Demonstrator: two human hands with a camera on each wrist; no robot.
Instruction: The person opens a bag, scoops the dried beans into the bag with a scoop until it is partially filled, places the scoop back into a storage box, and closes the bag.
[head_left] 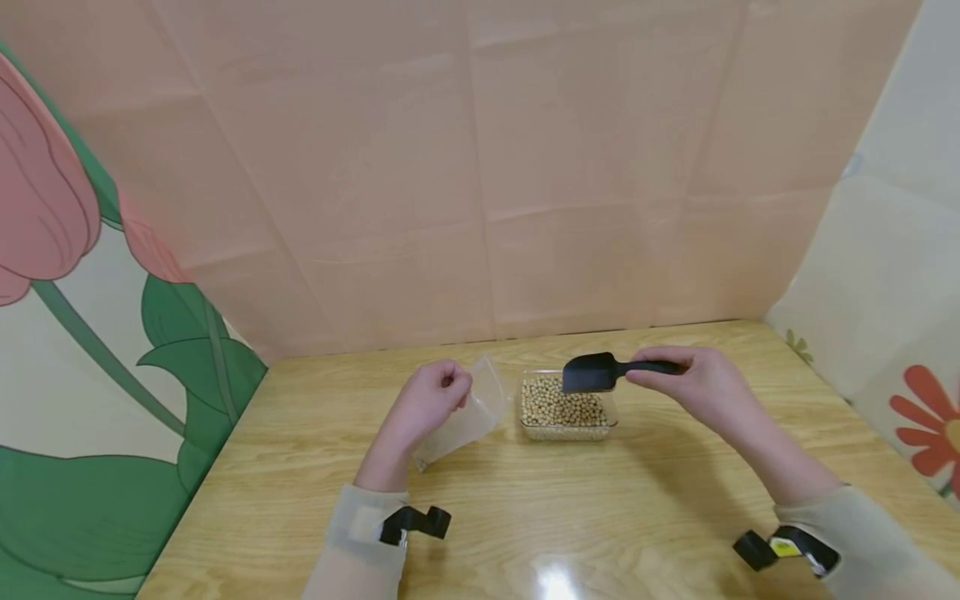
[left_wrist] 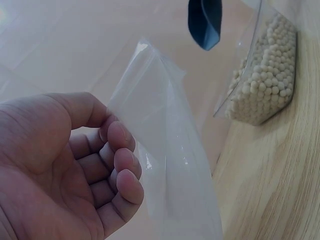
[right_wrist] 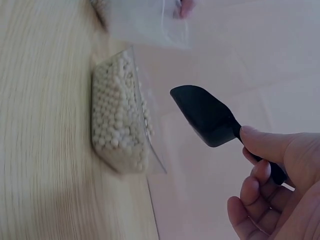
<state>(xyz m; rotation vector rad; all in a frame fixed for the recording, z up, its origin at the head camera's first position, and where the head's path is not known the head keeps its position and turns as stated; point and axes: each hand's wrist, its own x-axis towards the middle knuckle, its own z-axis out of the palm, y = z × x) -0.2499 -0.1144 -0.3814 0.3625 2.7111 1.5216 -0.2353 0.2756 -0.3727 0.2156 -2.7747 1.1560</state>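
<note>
Hovering above the clear container (head_left: 570, 428) of pale beans (head_left: 562, 404), the black scoop (head_left: 590, 372) sits pinched by its handle (head_left: 645, 366) in the right hand (head_left: 701, 383) (probably light, stiff, well held there); the left hand (head_left: 435, 395) pinches the plastic bag's edge (head_left: 480, 412), likely limp and slippery.

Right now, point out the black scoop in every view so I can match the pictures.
Head: scoop right of centre, below mid-height.
Left wrist: scoop at the top edge, right of centre, partly cut off.
Right wrist: scoop right of centre, near mid-height.
Shared landmark: the clear tub of beans.
</note>
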